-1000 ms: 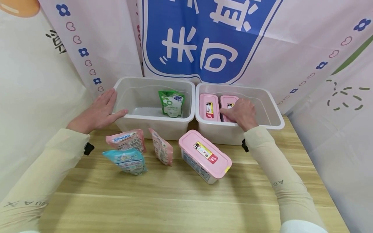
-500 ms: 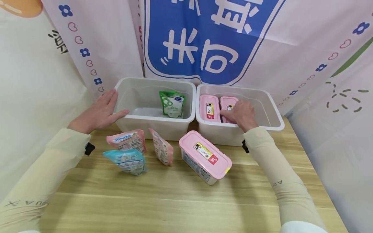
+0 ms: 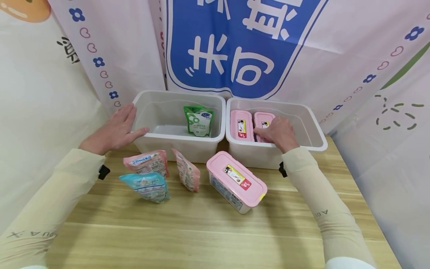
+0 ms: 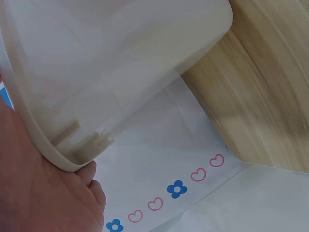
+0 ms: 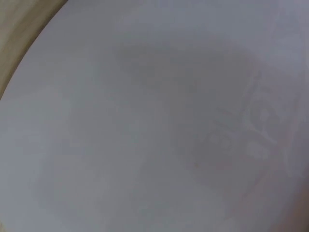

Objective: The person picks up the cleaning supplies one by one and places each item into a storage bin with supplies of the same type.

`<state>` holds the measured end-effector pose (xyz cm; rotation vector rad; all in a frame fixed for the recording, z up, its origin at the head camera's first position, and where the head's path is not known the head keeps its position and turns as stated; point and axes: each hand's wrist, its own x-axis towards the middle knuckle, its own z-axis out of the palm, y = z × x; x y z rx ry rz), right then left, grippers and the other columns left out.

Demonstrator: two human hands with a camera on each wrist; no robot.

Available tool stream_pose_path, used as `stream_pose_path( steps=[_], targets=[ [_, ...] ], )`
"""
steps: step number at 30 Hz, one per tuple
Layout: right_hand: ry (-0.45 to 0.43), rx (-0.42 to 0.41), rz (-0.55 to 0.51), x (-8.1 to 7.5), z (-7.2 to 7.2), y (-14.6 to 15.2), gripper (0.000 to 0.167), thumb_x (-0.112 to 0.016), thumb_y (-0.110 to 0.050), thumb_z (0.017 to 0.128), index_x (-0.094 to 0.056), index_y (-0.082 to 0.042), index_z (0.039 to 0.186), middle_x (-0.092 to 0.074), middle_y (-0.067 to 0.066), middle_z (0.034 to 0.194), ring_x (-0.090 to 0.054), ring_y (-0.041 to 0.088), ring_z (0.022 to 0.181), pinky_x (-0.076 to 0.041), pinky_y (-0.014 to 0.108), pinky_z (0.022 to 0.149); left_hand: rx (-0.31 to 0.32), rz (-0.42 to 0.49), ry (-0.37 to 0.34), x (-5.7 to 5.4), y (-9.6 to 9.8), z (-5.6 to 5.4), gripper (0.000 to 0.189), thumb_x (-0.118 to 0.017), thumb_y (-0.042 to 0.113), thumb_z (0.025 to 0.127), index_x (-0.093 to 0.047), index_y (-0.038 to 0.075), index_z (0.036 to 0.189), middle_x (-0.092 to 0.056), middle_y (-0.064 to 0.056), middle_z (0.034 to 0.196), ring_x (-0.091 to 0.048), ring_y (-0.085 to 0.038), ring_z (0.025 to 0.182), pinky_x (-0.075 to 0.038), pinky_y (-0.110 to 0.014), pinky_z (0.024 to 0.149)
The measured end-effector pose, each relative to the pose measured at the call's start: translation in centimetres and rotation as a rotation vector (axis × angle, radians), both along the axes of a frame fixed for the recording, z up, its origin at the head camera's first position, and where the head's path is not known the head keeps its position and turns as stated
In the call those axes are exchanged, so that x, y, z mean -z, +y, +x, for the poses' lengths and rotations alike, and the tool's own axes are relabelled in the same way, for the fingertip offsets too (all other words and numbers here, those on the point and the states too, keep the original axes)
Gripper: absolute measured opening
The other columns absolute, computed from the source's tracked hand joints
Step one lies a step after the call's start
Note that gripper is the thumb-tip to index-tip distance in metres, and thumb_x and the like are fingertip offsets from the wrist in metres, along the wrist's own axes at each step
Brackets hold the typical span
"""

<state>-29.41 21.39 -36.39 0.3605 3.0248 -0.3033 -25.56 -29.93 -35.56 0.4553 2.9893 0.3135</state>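
Note:
My left hand [image 3: 112,130] rests on the left end of the left grey bin [image 3: 174,139], fingers straight along its rim and thumb spread to the front. In the left wrist view the same hand [image 4: 46,193] lies against the bin's rim. Inside the right grey bin [image 3: 310,123], my right hand [image 3: 279,132] grips a pink-lidded plastic box [image 3: 263,116], thumb on its left side. Its far fingers are hidden. Directly to the left stands a matching pink-lidded box [image 3: 241,121]. The right wrist view mostly shows the blurred bin wall [image 5: 120,135].
A green-and-white pouch [image 3: 199,121] stands in the left bin. On the wooden table [image 3: 188,239], in front of the bins, are two pink pouches [image 3: 152,160], a blue pouch [image 3: 147,186] and another pink-lidded box [image 3: 236,179]. A printed cloth [image 3: 215,71] hangs close behind.
Both hands keep their places on the bin rim and the box. The head view has shifted slightly; nothing else visibly moved.

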Motion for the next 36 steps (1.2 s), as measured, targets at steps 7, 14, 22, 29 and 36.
stream_pose_path(
  steps=[7, 14, 22, 29, 36],
  targets=[
    [0.015, -0.026, -0.104, -1.1, 0.8, 0.5, 0.068, -0.074, -0.063, 0.087, -0.066, -0.002, 0.116, -0.064, 0.011, 0.074, -0.064, 0.026, 0.069, -0.043, 0.030, 0.058, 0.001, -0.001, -0.004, -0.1, 0.1, 0.0, 0.101, -0.037, 0.065, 0.106, 0.010, 0.000, 0.167, 0.016, -0.023, 0.176, 0.008, -0.048, 0.163, -0.004, -0.069, 0.131],
    [-0.017, -0.067, -0.037, -2.9, 1.8, 1.0, 0.059, -0.071, -0.065, 0.089, -0.069, -0.006, 0.093, -0.046, 0.004, 0.064, -0.056, 0.023, 0.067, -0.042, 0.031, 0.064, -0.001, 0.014, 0.002, 0.0, 0.0, 0.2, 0.101, -0.038, 0.065, 0.105, 0.010, 0.001, 0.167, 0.016, -0.022, 0.176, 0.009, -0.049, 0.163, -0.004, -0.070, 0.131],
    [-0.037, -0.114, -0.032, -4.9, 3.0, 1.2, 0.060, -0.073, -0.064, 0.088, -0.056, -0.008, 0.077, -0.036, 0.002, 0.062, -0.044, 0.019, 0.061, -0.035, 0.029, 0.058, 0.004, 0.009, -0.007, 0.0, -0.1, 0.0, 0.101, -0.037, 0.065, 0.106, 0.009, -0.002, 0.166, 0.015, -0.024, 0.175, 0.008, -0.049, 0.163, -0.003, -0.069, 0.131],
    [-0.002, -0.188, -0.050, -6.6, 4.8, 0.8, 0.063, -0.075, -0.063, 0.087, -0.061, -0.002, 0.094, -0.044, 0.007, 0.072, -0.052, 0.024, 0.069, -0.038, 0.030, 0.058, -0.003, -0.007, -0.041, 0.0, -0.1, -0.2, 0.103, -0.035, 0.066, 0.106, 0.010, -0.005, 0.165, 0.018, -0.026, 0.174, 0.009, -0.049, 0.163, -0.001, -0.069, 0.132],
    [0.058, -0.299, -0.055, -7.9, 6.9, 0.1, 0.063, -0.078, -0.061, 0.085, -0.064, -0.001, 0.096, -0.057, 0.010, 0.075, -0.056, 0.025, 0.072, -0.040, 0.030, 0.056, -0.004, 0.012, -0.033, 0.0, 0.0, -0.1, 0.104, -0.035, 0.068, 0.106, 0.010, -0.004, 0.165, 0.018, -0.025, 0.174, 0.010, -0.049, 0.163, -0.001, -0.069, 0.131]
  ],
)
